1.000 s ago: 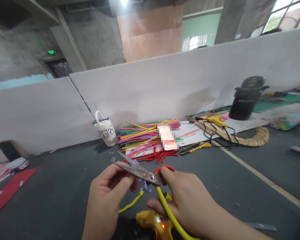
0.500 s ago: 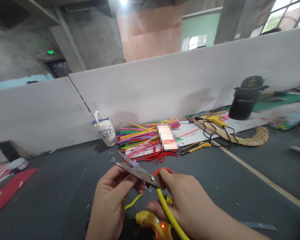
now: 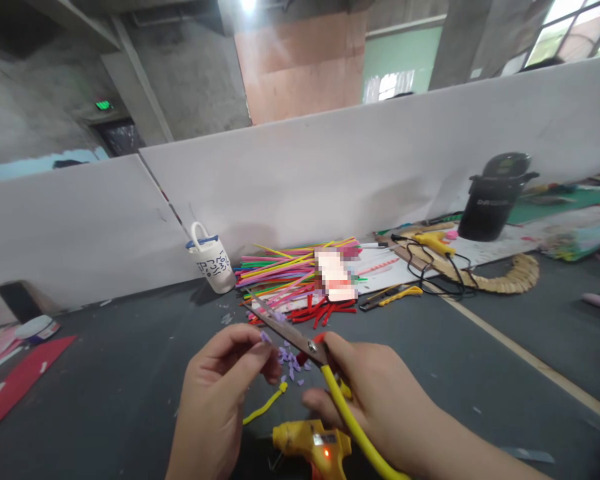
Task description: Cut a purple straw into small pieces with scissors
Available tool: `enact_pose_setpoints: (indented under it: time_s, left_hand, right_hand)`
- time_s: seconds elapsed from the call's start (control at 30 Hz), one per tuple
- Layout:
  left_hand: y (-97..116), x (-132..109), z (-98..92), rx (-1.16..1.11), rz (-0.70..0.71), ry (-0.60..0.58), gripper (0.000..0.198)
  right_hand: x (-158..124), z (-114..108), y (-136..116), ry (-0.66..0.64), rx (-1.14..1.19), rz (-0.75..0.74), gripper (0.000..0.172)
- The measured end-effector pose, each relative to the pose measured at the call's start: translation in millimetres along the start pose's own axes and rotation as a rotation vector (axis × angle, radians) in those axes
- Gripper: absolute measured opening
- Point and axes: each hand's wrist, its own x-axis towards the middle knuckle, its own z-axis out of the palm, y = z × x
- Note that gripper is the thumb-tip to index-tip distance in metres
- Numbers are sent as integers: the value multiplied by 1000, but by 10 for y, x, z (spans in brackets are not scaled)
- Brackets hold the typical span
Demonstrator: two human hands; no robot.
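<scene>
My right hand (image 3: 380, 387) is wrapped round the handles of a pair of scissors (image 3: 307, 345), one handle yellow and one red. Their blades point up and left, slightly parted. Between the thumb and fingertips of my left hand (image 3: 223, 390), a small purple strip (image 3: 265, 337) pokes out; most of it is hidden. Several purple clippings (image 3: 292, 362) lie on the table beyond and between the hands, and another purple bit is at the blades. Below the hands are a yellow fuzzy stem (image 3: 264, 408) with a knotted end and a yellow glue gun (image 3: 307, 440) with its red light lit.
Bundled coloured fuzzy stems (image 3: 280, 267) lie at the back beside a white cup (image 3: 214, 267). To the right are cutters (image 3: 397, 295), a second yellow glue gun (image 3: 433, 241) with a black cable, a straw-coloured braid (image 3: 517, 277) and a black bin (image 3: 487, 207). Red sheet (image 3: 30, 373) at left.
The scissors have shifted right and a little away from my left hand, and their blades are closer together. More purple clippings show on the table. The glue gun is less covered by my right hand.
</scene>
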Motion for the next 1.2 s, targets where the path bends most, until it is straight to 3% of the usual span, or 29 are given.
enact_pose_setpoints:
  time_s: [0.2,0.53,0.73,0.9,1.2]
  left_hand:
    - [39,-24,-3,120,35,-44,11]
    - [44,-15,-27,318,124,61,14]
    - [36,-28,-43,463,153,63,12]
    - [17,-28,-27,451,147,101,11]
    - [-1,-15,-51,497,157,65,12]
  right_hand:
    - [0,22,-12,19,-58,-35,44]
    - [-11,68,-1,84,-141,-38,50]
    - [-8,92,18,100,-159,-45,52]
    - [-5,93,19,92,-172,-46,52]
    - [-13,98,15,84,-170,-37,50]
